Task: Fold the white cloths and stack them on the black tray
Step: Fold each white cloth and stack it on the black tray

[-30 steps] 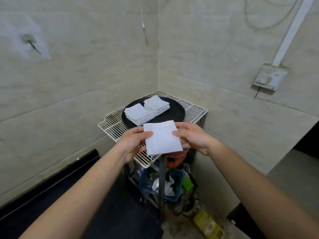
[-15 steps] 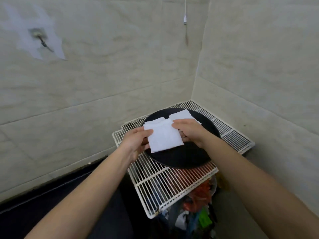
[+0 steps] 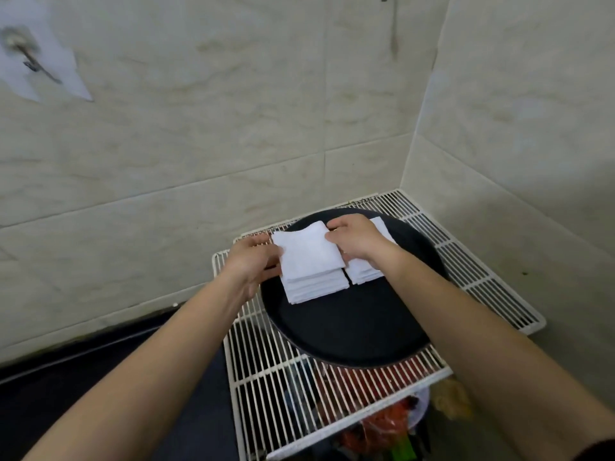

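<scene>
1. Left hand (image 3: 256, 261) and right hand (image 3: 357, 239) each pinch a side of the folded white cloth (image 3: 307, 252).
2. It's right over the left stack (image 3: 312, 289) (right stack (image 3: 366, 274) just beside) on the black tray (image 3: 349, 327).

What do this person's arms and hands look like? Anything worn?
The left hand and right hand are ungloved, with no ring, watch or band visible. Both forearms are bare. A dark strip at the bottom right corner may be a sleeve edge; too little shows to tell.
</scene>
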Demonstrator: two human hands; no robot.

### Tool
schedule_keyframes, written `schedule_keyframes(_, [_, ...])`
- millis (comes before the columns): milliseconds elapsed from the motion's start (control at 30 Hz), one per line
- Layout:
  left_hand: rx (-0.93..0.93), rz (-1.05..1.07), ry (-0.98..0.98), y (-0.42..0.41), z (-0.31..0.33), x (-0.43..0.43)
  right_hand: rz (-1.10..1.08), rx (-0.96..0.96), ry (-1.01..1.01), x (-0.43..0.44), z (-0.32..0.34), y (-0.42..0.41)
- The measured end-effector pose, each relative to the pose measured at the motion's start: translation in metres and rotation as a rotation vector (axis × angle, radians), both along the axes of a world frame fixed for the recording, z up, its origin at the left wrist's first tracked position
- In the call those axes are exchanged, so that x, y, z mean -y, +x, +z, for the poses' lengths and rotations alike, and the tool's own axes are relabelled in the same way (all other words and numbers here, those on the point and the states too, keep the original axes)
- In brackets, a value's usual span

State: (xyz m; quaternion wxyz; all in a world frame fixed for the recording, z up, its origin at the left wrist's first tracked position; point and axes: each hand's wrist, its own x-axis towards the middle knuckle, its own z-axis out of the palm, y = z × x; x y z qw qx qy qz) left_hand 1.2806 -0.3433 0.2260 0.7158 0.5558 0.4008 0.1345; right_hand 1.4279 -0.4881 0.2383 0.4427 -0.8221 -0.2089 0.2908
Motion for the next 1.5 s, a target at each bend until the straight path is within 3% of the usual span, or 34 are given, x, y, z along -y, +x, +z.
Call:
schedule_keyframes(267, [-0.072, 0.092, 0.058, -0.001, -0.007, 0.015, 0.114, 0.115, -0.131, -0.003, -0.002, 0.002])
schedule_keyframes(800, [-0.069, 0.074, 0.067, -0.013, -0.003, 0.014, 0.117, 0.123, -0.146, 0.015, 0.005, -0.005])
schedule_keyframes(933, [-0.142, 0.045, 0.434, -0.033, 0.022, -0.002, 0.116, 0.353, -0.144, 0.013, 0.029, -0.010])
schedule_keyframes(1067, [-0.390, 0.001, 1.187, -0.091, 0.041, -0.020, 0.144, 0.701, -0.038, -0.014, 0.041, -0.037])
schedule_keyframes(1167, [-0.640, 0.044, 1.549, -0.153, 0.039, -0.032, 0.280, 0.862, 0.012, -0.054, 0.028, -0.082])
schedule_keyframes(1367, [-1.011, -0.001, 1.519, -0.300, 0.021, -0.049, 0.586, 0.952, 0.005, -0.116, -0.012, -0.197])
schedule_keyframes(1500, [-1.154, 0.191, 1.432, -0.434, 0.023, -0.052, 0.756, 0.982, 0.075, -0.159, -0.008, -0.311])
